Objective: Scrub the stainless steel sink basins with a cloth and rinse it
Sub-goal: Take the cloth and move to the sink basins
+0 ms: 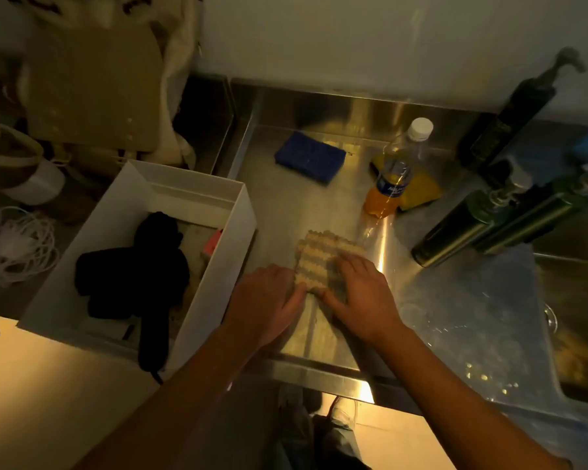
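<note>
Right hand (pixel 360 296) is pressing the cloth (pixel 323 259) flat-fingered; left hand (pixel 269 300) is touching it, grip unclear. The box (pixel 214 276) is holding black fabric (pixel 133 276).

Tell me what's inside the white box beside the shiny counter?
A bundle of black fabric fills most of the white box, with a small pink-red thing by its right wall. Whatever lies under the fabric is covered.

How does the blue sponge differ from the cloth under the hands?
The blue sponge is a thick block; the cloth is flat, beige and bumpy. The sponge lies untouched at the back; the left hand and right hand touch the cloth in front. Both rest on the steel counter.
</note>
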